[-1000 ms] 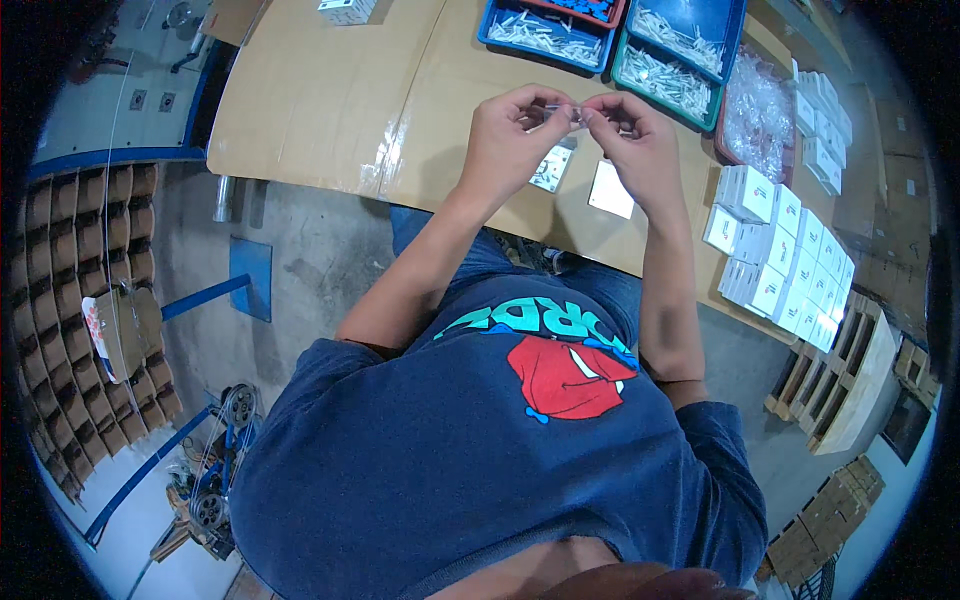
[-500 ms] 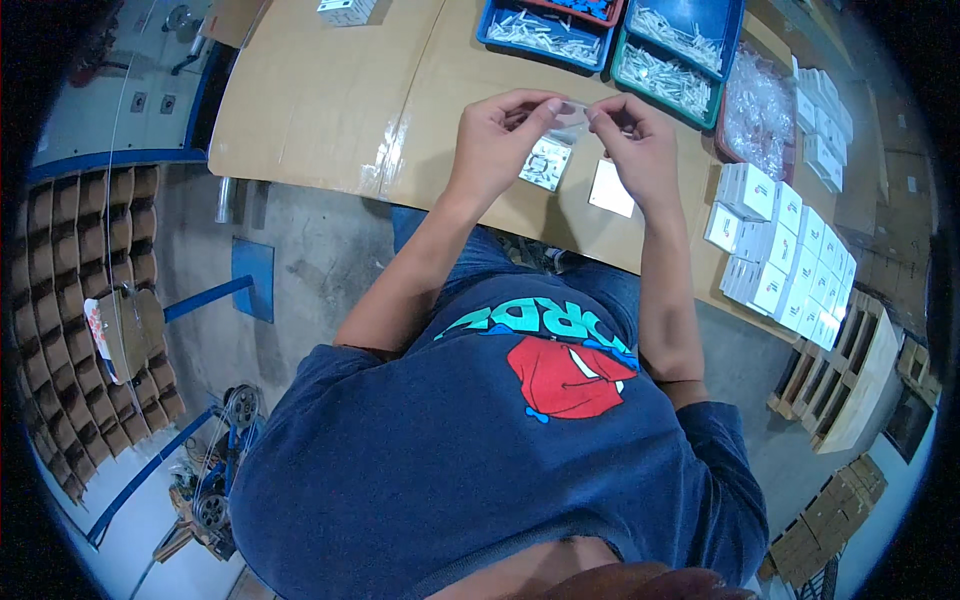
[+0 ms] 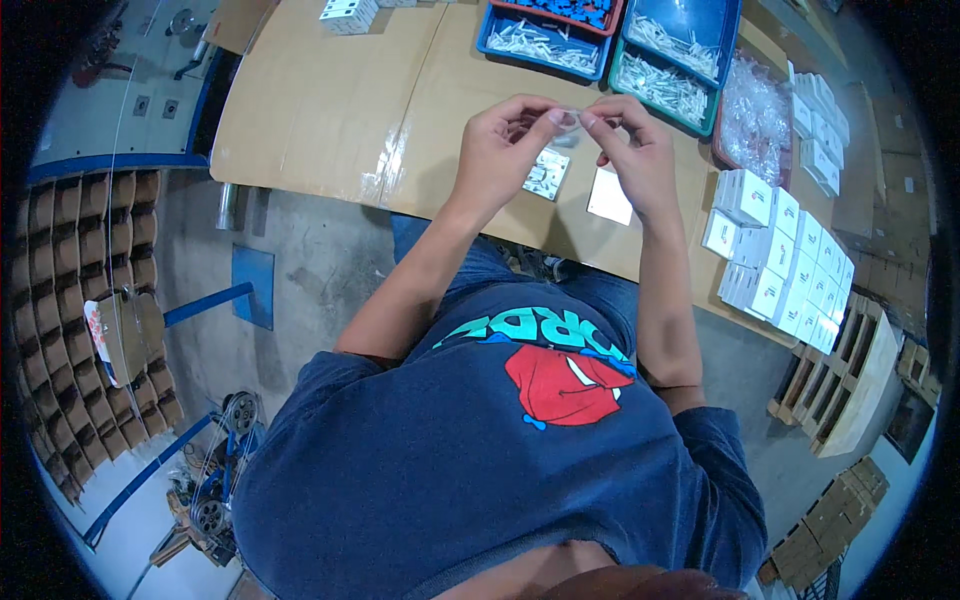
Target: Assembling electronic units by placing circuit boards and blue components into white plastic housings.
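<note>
Above the table, a small clear plastic bag [image 3: 570,124] is stretched between my two hands. My left hand [image 3: 500,148] pinches one side of it between thumb and forefinger, and my right hand [image 3: 640,152] pinches the other side the same way. Whether anything is inside the bag is too small to tell. Beneath them on the table lies a white printed leaflet [image 3: 548,175], partly covered by my left fingers. A plain white flat piece, a card or box [image 3: 609,197], lies beside it under my right wrist.
Beyond my hands stand a blue bin [image 3: 542,62] and a green bin [image 3: 665,105] of small white plugs. A red bin [image 3: 722,150] holds clear plastic bags. White boxes [image 3: 780,250] are stacked along the table's right side. More boxes [image 3: 348,14] sit far left on the cardboard-covered table [image 3: 320,110].
Both hands stay pinched at the bag, and their fingertips have drawn slightly closer together. The view has shifted a little.
</note>
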### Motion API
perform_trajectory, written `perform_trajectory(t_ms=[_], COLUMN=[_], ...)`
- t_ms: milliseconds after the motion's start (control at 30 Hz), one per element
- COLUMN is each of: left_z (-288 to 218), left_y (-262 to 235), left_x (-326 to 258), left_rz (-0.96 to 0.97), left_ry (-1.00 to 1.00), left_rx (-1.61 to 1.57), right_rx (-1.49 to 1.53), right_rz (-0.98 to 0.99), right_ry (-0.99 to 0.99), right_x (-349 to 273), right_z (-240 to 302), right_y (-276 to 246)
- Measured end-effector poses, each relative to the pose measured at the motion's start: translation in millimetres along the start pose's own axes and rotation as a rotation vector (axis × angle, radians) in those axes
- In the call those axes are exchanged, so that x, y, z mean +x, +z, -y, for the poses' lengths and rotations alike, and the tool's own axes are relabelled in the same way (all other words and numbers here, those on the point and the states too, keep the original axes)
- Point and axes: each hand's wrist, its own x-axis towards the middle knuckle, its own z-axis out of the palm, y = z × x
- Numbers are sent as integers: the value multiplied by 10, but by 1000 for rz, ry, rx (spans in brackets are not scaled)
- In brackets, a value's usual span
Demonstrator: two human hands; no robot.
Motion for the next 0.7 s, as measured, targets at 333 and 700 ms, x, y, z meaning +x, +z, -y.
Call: perform_trajectory(t_ms=[333, 700], left_z=[65, 44], left_y=[7, 30], left_x=[-20, -24], left_rz=[-22, 62], left_ry=[-6, -112], left_rx=[44, 92], right_rx=[154, 212], right_rz=[157, 119], right_ry=[193, 193], right_x=[-10, -61], right_z=[35, -24], right_y=[-156, -123])
